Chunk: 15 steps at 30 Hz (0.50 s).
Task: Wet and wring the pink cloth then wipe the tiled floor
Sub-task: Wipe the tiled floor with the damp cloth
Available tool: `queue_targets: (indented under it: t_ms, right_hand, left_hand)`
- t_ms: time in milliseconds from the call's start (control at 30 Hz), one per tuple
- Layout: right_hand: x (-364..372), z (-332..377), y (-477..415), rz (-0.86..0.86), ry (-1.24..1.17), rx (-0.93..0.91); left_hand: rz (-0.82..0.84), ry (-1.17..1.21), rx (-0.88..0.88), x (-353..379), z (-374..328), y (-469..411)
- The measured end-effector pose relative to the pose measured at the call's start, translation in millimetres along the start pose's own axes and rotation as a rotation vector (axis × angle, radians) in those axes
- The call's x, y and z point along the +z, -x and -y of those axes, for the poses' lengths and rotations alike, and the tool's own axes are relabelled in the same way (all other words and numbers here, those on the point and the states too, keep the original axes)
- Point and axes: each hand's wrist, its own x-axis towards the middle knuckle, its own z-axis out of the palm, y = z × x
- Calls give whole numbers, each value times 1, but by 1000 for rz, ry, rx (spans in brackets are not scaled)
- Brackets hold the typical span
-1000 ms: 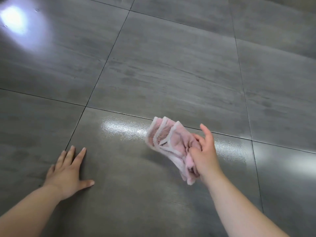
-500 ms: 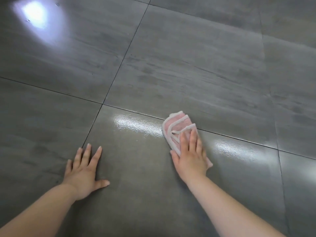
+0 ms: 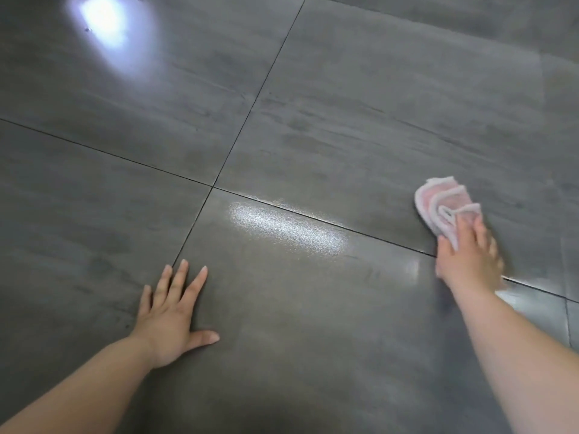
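1. Our right hand (image 3: 466, 258) lies palm-down on the near end of a pink folded cloth with pale stitched edges (image 3: 438, 202). Its fingers are straight and close together, pressing the cloth to the floor. The hand is motion-blurred, so we cannot tell how the thumb sits.
2. The cloth rests on the dark grey glossy tiled floor (image 3: 344, 120) at the right of the view. Its layered folds fan out beyond our fingertips.
3. A thin dark grout line (image 3: 313, 217) runs across in front of us. The cloth lies on its far side, and our right hand straddles it.
4. Our left hand (image 3: 174, 311) lies flat on the floor at lower left, fingers spread and thumb stretched out to the right. It holds nothing and is well apart from the cloth.
5. Between our two hands, just on the near side of the grout line, a pale wet sheen (image 3: 282, 228) streaks the tile.
6. Far off at upper left, a bright patch of reflected light (image 3: 103, 20) glows on the tile.
7. Both our forearms are bare, reaching in from the bottom edge.
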Motion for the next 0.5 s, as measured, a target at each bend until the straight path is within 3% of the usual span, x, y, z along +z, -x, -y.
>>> queue_targets:
  t_ms: [100, 167, 233, 400, 467, 500]
  right_hand:
    - [10, 19, 13, -102, -108, 300]
    - [25, 58, 30, -112, -174, 300]
    - [38, 100, 50, -43, -151, 80]
    - [63, 152, 101, 331, 31, -817]
    - [58, 133, 89, 323, 62, -946]
    - [54, 120, 79, 254, 96, -923]
  left_hand:
    - [11, -8, 1, 1, 0, 0]
    - [7, -17, -3, 0, 0, 0]
    - [-1, -21, -8, -2, -1, 0]
    - [-44, -42, -12, 1, -1, 3]
    - [-61, -56, -5, 0, -2, 4]
    - [-64, -58, -5, 0, -1, 4]
